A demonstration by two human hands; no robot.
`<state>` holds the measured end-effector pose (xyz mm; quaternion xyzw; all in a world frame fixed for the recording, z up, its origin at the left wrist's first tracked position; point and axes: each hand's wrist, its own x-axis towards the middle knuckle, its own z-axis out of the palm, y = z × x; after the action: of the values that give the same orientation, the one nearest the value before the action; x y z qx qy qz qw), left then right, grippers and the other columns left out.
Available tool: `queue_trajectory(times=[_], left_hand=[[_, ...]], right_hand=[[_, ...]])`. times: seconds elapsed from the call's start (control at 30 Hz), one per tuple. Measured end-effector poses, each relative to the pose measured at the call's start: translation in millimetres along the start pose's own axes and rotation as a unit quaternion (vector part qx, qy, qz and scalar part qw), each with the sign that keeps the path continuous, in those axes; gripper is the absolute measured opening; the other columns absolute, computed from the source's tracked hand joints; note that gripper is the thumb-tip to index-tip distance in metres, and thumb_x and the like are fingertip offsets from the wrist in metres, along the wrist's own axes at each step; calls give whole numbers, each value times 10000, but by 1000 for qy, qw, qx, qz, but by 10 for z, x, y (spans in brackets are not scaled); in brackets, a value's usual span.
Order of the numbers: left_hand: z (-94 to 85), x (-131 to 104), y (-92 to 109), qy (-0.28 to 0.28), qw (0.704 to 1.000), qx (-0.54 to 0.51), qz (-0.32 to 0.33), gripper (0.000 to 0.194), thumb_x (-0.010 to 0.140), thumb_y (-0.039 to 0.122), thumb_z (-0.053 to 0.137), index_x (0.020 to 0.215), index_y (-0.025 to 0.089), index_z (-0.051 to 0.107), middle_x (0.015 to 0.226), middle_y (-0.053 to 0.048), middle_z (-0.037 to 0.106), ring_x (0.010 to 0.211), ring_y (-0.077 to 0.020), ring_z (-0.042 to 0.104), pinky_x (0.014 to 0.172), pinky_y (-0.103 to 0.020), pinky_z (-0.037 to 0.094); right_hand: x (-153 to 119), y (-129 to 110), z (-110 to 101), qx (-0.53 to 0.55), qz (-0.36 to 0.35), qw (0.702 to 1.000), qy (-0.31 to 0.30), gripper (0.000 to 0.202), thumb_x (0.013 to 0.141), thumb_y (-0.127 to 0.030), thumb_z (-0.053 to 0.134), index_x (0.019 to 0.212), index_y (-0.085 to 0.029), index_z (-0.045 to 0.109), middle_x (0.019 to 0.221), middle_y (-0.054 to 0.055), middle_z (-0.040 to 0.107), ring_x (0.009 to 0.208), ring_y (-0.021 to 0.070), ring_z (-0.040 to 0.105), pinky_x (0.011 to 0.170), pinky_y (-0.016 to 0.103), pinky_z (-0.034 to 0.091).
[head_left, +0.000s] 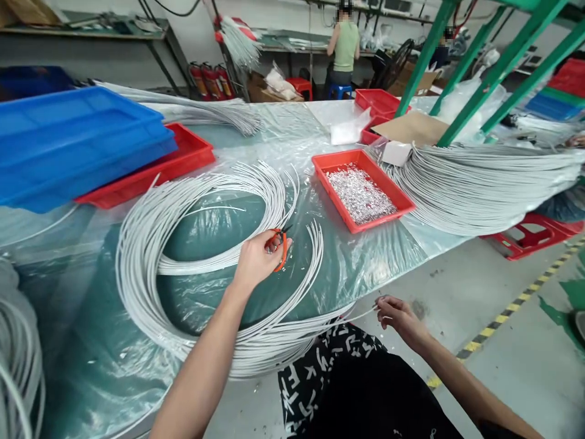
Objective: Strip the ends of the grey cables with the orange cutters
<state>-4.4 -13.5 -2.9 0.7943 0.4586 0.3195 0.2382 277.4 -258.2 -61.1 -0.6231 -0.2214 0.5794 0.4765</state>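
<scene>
Two hands are at work at the lower middle of the frame: your left hand [256,259] has its grip closed around the orange handles of a small pair of snips [280,244], held just above the plastic-covered desk [91,341] at centre frame, blades pointing up and to the right. Your right hand [397,316], lower right of centre and off the desk edge, pinches the end of a single white wire [361,315] between fingertips and thumb; that wire runs left to the big coil of white wires [146,256] lying on the desk in a wide loop around the left hand. Right of the snips sits a red tray [393,196] filled with small silvery metal pieces [359,194]. A thick bundle of white wires [475,183] fans across the right side. Stacked blue trays [68,140] over a red one fill the upper left. At the top of the frame, a person in a green top [346,46] sits facing away at another bench.
</scene>
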Motion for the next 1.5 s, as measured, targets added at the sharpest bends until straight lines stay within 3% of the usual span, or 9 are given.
queue_trajectory(times=[0.1, 0.23, 0.4, 0.47, 0.67, 0.9, 1.2, 1.37, 1.5], left_hand=[[10, -11, 9, -6, 1000, 4, -1, 309, 830, 422, 611, 666, 173, 527, 607, 39, 494, 534, -91, 392, 563, -217, 341], [-6, 0, -5, -10, 1000, 8, 10, 316, 834, 409, 598, 644, 176, 503, 594, 40, 485, 532, -94, 392, 557, -217, 333], [-70, -6, 1, -18, 999, -3, 39, 245, 834, 370, 598, 695, 173, 552, 640, 16, 559, 576, -109, 478, 587, -215, 363], [-96, -23, 30, -35, 998, -8, 55, 204, 842, 350, 592, 742, 173, 580, 658, 8, 585, 582, -115, 507, 593, -216, 373], [-100, -44, 58, -45, 994, 36, 96, 105, 815, 243, 607, 737, 174, 597, 719, -14, 639, 630, -134, 552, 621, -231, 391], [-69, -36, -14, -55, 985, 92, 138, 70, 747, 147, 649, 811, 174, 645, 812, -41, 678, 758, -186, 617, 696, -263, 435], [-98, -40, 13, -56, 982, 113, 142, 98, 779, 182, 667, 876, 175, 657, 888, -52, 697, 829, -212, 641, 716, -286, 450], [-92, -33, -17, -44, 983, 118, 133, 50, 781, 192, 664, 829, 181, 651, 837, -43, 686, 798, -201, 635, 704, -281, 437], [-97, -23, -34, -40, 985, 116, 119, 29, 785, 199, 643, 776, 178, 625, 775, -31, 663, 729, -185, 613, 650, -277, 407]], right_hand=[[76, 209, -10, -10, 32, 999, 22, 416, 738, -531, 757, 852, -138, 681, 844, 73, 644, 637, 132, 585, 527, 245, 459], [146, -5, -60, -156, 31, 987, -3, 486, 815, -592, 630, 910, -119, 694, 726, 76, 679, 553, 137, 602, 464, 235, 445], [33, -656, 78, -293, 10, 922, -255, 400, 867, -532, 603, 856, -145, 702, 575, 12, 631, 425, 101, 519, 429, 223, 424], [34, -891, 274, -294, -39, 911, -288, 377, 892, -511, 586, 890, -150, 695, 556, -2, 599, 441, 106, 521, 455, 229, 440], [564, -1268, 1087, -355, -279, 874, -180, 351, 896, -502, 581, 977, -173, 672, 619, -2, 608, 537, 141, 564, 532, 253, 475], [1123, -1277, 1587, -319, -277, 888, -183, 406, 845, -562, 610, 891, -160, 645, 621, -5, 616, 451, 130, 554, 463, 254, 441], [1175, -1422, 1643, -273, -261, 903, -206, 451, 783, -575, 667, 595, -179, 558, 422, -60, 453, 367, 83, 372, 412, 236, 296], [1284, -1588, 1447, -240, -284, 920, -127, 456, 787, -611, 648, 682, -168, 625, 435, -65, 425, 363, 82, 344, 396, 239, 260], [1437, -1587, 1202, -317, -301, 894, -93, 550, 892, -633, 460, 655, -162, 617, 430, -32, 454, 367, 105, 395, 411, 253, 326]])
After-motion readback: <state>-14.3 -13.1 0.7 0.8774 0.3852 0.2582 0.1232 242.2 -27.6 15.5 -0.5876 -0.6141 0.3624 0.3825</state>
